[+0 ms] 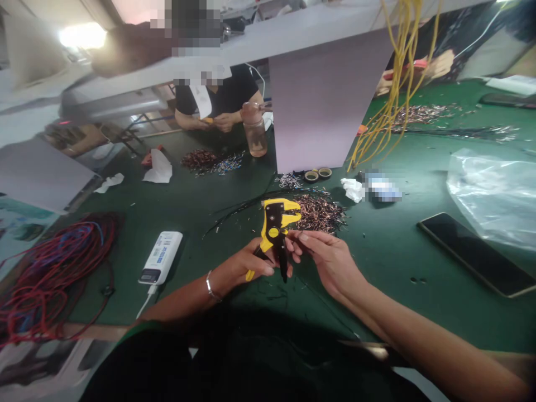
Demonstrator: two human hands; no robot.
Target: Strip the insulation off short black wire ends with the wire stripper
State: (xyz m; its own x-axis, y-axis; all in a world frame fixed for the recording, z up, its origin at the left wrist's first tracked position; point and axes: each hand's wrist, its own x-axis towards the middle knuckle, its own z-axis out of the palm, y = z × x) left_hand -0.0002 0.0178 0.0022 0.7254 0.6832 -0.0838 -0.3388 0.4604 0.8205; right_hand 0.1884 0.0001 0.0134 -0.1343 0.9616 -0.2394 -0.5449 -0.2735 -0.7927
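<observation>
My left hand (260,261) is wrapped round the handles of a yellow and black wire stripper (274,223), held upright with its jaws pointing right. Close beside the tool, my right hand (324,251) has thumb and fingers pinched together; whatever is between the fingertips is too small to make out. Behind both hands lies a pile of short copper-ended wire pieces (320,213). Thin black wires (238,207) stretch across the table to the left of that pile.
A white power bank (161,258) and red cable coils (62,273) lie left. At right are a phone (477,254) and a clear plastic bag (494,195). Tape rolls (318,175), an upright panel (322,106) and hanging yellow wires (402,72) stand beyond. Co-workers' hands (213,121) work opposite.
</observation>
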